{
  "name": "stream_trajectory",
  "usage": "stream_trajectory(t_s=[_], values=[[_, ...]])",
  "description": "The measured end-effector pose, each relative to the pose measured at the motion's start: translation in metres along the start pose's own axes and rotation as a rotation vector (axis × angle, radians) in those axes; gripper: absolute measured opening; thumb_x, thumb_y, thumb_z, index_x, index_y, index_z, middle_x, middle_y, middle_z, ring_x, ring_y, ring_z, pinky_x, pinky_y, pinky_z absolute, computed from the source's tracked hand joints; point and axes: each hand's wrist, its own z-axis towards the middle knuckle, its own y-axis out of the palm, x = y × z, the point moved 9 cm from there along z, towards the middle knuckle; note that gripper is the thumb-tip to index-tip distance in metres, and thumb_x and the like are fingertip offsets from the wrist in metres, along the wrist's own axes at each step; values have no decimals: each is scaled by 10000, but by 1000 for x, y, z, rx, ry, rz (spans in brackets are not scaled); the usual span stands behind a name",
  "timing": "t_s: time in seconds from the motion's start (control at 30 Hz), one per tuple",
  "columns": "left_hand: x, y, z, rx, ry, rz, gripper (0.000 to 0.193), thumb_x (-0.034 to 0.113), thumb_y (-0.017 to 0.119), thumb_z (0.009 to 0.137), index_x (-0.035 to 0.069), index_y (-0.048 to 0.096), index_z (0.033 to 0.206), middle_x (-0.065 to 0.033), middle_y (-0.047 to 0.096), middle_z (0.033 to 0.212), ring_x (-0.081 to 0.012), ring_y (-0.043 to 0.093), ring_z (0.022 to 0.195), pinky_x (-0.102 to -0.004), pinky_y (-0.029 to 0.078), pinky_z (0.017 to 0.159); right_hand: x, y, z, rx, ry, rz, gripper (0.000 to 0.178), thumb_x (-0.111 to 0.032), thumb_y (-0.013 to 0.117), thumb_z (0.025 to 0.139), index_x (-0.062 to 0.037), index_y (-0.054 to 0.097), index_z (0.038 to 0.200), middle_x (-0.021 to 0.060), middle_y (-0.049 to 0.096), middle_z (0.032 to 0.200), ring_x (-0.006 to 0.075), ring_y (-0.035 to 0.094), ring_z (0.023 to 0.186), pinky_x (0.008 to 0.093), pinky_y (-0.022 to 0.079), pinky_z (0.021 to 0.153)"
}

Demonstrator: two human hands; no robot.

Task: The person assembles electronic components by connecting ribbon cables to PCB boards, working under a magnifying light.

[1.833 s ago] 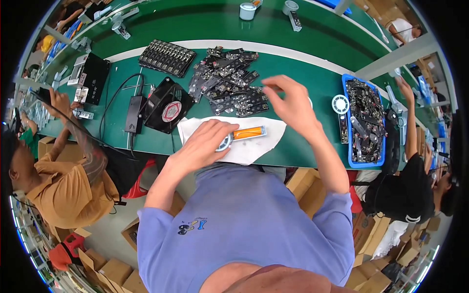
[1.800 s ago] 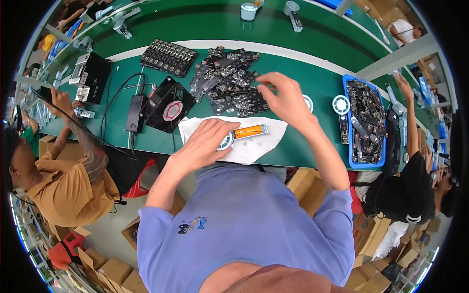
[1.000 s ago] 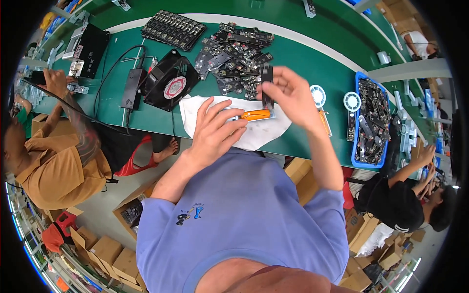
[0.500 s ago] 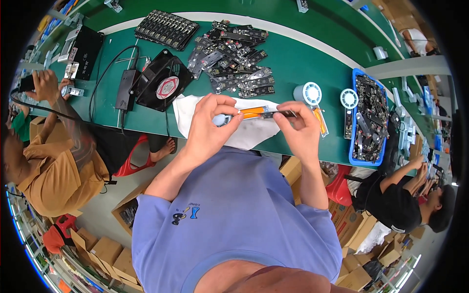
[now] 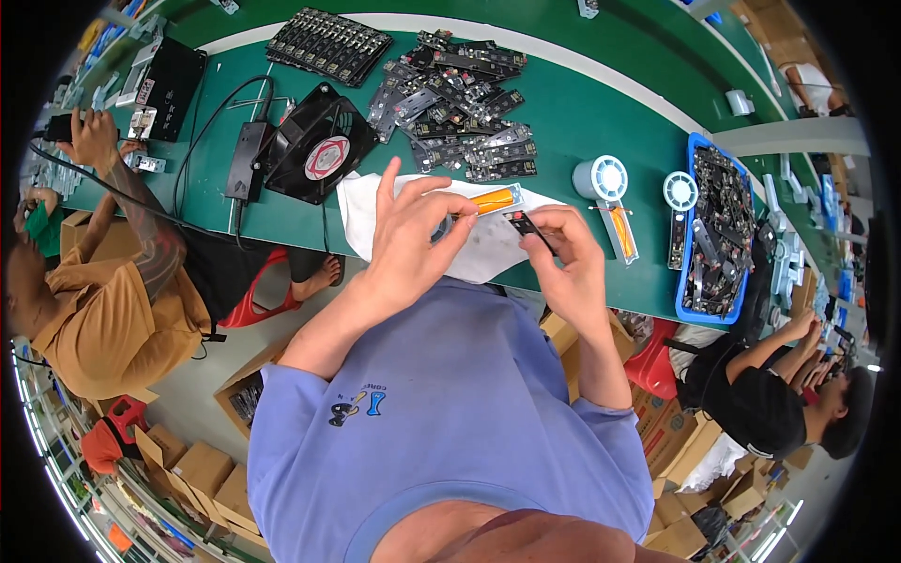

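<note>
My left hand (image 5: 413, 235) holds a small fan-shaped device with an orange strip (image 5: 490, 200) by its round end, over a white cloth (image 5: 375, 202) at the near edge of the green bench (image 5: 582, 113). My right hand (image 5: 563, 258) pinches a small black circuit board (image 5: 527, 227) just right of the device's orange end. Both hands are close together above the cloth.
A heap of dark circuit boards (image 5: 460, 103) lies beyond the cloth, a black cooling fan (image 5: 314, 145) to its left. Two white round fan devices (image 5: 601, 178) and a blue bin of boards (image 5: 718, 225) stand right. Seated people work at both sides.
My right hand picked a black board from the heap and brought it back to the cloth. My left hand lifted the orange device, and both hands drew nearer to my body.
</note>
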Motion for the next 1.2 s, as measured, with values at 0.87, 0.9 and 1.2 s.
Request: stream_trajectory(t_s=[0.87, 0.9, 1.2], values=[[11, 5, -2, -83, 35, 74, 139, 167, 777, 915, 100, 794, 1035, 19, 734, 874, -203, 629, 982, -594, 201, 1249, 12, 36, 17, -58, 221, 371, 296, 2, 750, 969, 20, 586, 1215, 58, 727, 1004, 86, 667, 815, 243, 554, 673], [12, 6, -2, -68, 43, 88, 142, 166, 779, 912, 105, 796, 1039, 14, 731, 876, -204, 627, 983, -585, 208, 1245, 14, 35, 17, -57, 220, 370, 296, 2, 750, 969, 20, 586, 1215, 58, 727, 1004, 86, 667, 815, 243, 554, 673], [5, 2, -1, 0, -3, 37, 111, 155, 783, 897, 111, 784, 999, 4, 715, 885, -203, 636, 975, -524, 275, 1212, 15, 24, 6, -26, 245, 323, 237, -51, 649, 1053, 37, 607, 1269, 95, 760, 1018, 124, 718, 834, 279, 580, 754]])
